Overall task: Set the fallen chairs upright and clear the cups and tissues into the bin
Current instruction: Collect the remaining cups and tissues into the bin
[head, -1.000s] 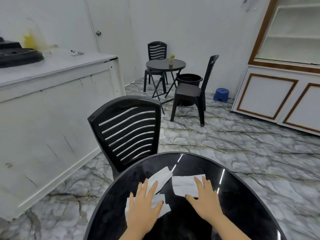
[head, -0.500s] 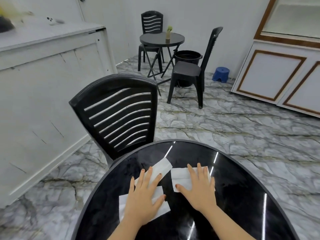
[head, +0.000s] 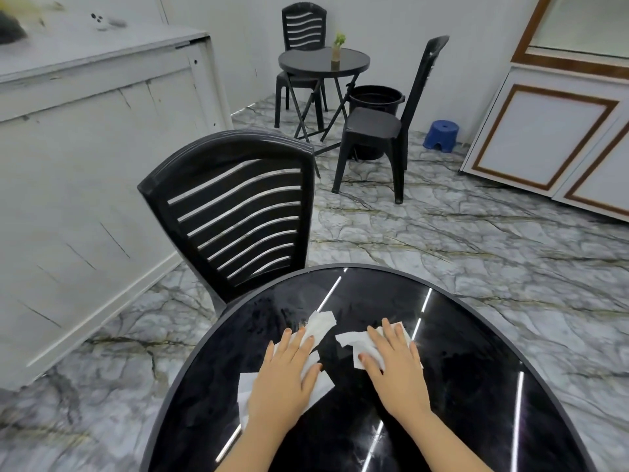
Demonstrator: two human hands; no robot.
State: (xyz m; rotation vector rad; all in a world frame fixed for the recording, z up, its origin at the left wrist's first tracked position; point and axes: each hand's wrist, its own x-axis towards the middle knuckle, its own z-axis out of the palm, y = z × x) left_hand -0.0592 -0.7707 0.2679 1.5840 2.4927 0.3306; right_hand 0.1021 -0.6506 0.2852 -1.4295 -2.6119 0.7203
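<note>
Both my hands lie flat, fingers spread, on white tissues on a round glossy black table (head: pixel 476 386). My left hand (head: pixel 284 381) covers two tissues: one (head: pixel 321 322) pokes out past its fingertips, another (head: pixel 246 386) shows under its palm. Under my right hand (head: pixel 394 364) is a third tissue (head: pixel 350 338), its left edge free. A black slatted chair (head: pixel 238 212) stands upright at the table's far left edge. The black bin (head: pixel 376 97) is at the back of the room, behind another chair. No cups are visible.
At the back stand a small round black table (head: pixel 323 61) with a little plant (head: pixel 338 49) and two upright black chairs (head: pixel 381 126). A white counter (head: pixel 92 137) runs along the left. White cabinets (head: pixel 551 131) line the right. A blue stool (head: pixel 441 135) sits near them.
The view has tilted down and moved closer to the table. Both hands stay pressed on the tissues and have slid them slightly; the right tissue now looks a bit bunched.
</note>
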